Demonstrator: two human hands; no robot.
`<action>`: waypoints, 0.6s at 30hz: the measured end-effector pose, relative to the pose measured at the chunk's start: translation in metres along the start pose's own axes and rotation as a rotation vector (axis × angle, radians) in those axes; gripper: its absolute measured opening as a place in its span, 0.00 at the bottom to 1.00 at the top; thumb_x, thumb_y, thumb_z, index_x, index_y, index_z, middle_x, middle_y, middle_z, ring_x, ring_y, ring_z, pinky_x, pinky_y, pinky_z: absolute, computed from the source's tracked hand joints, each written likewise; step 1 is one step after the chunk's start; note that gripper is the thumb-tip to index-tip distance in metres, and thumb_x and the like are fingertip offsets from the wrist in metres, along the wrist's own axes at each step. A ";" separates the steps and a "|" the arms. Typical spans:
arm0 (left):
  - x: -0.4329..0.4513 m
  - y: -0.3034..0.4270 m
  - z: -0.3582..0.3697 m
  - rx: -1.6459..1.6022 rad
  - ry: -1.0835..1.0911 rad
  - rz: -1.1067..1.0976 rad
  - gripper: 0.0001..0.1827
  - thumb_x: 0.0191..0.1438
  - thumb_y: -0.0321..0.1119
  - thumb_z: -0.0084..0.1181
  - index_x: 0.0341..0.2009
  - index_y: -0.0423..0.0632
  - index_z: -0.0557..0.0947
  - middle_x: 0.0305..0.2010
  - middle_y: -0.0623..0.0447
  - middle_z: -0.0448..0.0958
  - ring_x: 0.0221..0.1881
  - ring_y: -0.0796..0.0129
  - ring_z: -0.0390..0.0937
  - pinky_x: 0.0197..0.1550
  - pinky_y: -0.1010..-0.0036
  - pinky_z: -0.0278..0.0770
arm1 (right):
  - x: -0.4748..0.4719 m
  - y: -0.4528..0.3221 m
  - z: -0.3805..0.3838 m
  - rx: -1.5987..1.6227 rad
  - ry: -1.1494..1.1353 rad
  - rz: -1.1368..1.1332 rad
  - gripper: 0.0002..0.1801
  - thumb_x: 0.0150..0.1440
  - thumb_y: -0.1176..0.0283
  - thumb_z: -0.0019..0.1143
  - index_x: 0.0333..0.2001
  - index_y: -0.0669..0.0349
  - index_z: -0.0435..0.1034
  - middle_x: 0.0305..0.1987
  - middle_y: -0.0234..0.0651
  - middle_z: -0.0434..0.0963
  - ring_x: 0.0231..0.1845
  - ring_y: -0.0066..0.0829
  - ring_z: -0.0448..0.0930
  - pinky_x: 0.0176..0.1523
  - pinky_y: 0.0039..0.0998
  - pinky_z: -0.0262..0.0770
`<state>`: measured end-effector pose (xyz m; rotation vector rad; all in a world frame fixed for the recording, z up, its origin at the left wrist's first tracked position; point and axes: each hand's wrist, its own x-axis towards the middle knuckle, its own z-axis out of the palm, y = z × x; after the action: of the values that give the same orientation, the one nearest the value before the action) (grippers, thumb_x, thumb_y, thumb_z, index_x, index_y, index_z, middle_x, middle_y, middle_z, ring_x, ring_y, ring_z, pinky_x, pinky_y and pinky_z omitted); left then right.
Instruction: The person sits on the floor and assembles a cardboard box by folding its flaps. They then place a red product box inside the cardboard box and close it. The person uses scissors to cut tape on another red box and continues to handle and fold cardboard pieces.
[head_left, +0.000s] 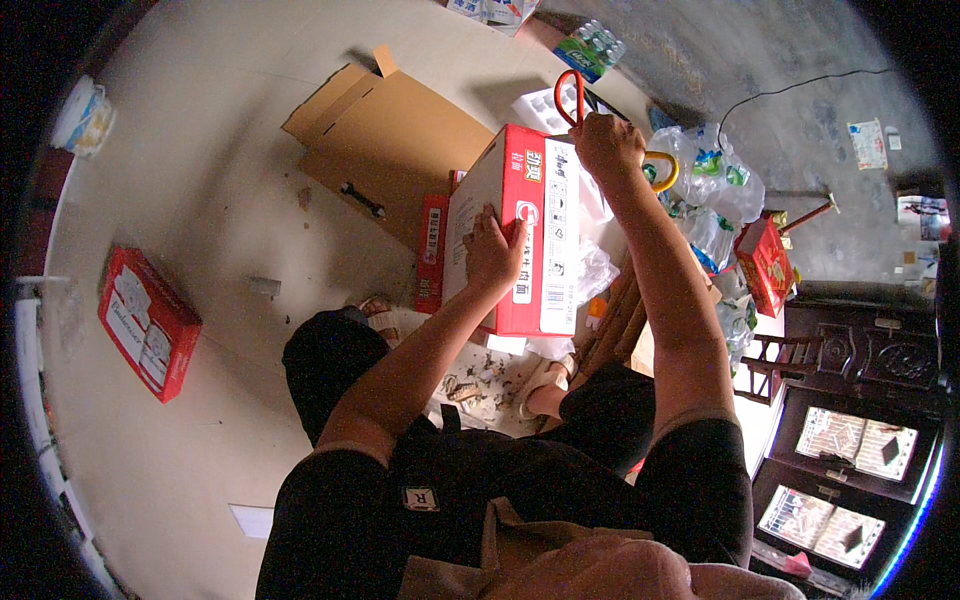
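My left hand (495, 255) holds a red and white instant-noodle carton (559, 240) across its edge, fingers on the pale face and thumb on the printed red strip. Beyond the carton's far end, my right hand (609, 148) is closed on a pair of scissors with one red loop handle (570, 97) and one yellow loop handle (664, 172). The loops stand wide apart on either side of the fist; the blades are mostly hidden. Under and left of the carton lie another red carton (430, 255) and a flattened brown cardboard sheet (405, 127).
An open-end wrench (362, 201) lies on the cardboard. Clear plastic bags of bottles (709, 169), a red box (765, 266) and a white molded tray (544, 109) are on the right. A flat red beer carton (150, 322) lies left. Dark scraps (480, 379) litter the floor between the feet.
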<state>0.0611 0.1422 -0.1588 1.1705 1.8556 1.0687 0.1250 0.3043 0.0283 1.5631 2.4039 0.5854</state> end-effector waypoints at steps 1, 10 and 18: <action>0.000 0.000 0.000 -0.004 0.002 -0.002 0.42 0.60 0.56 0.43 0.62 0.29 0.58 0.60 0.25 0.62 0.60 0.35 0.64 0.62 0.50 0.60 | 0.000 -0.001 -0.001 -0.007 -0.003 -0.005 0.20 0.57 0.52 0.52 0.34 0.58 0.80 0.28 0.40 0.82 0.31 0.37 0.84 0.29 0.39 0.79; 0.001 -0.002 0.006 -0.032 0.004 -0.025 0.42 0.59 0.56 0.44 0.63 0.31 0.58 0.61 0.27 0.62 0.62 0.36 0.63 0.64 0.51 0.57 | 0.005 -0.010 -0.009 -0.061 -0.042 -0.044 0.17 0.57 0.58 0.51 0.34 0.60 0.79 0.32 0.39 0.83 0.34 0.36 0.84 0.35 0.39 0.80; 0.003 -0.008 0.018 -0.060 0.109 -0.019 0.45 0.57 0.62 0.44 0.63 0.33 0.59 0.62 0.29 0.62 0.62 0.37 0.62 0.64 0.50 0.57 | 0.005 -0.014 -0.013 -0.079 -0.079 -0.053 0.14 0.57 0.61 0.52 0.34 0.59 0.79 0.33 0.40 0.83 0.34 0.36 0.84 0.34 0.38 0.81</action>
<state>0.0724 0.1482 -0.1735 1.0772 1.8998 1.1897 0.1066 0.3009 0.0344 1.4576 2.3275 0.5901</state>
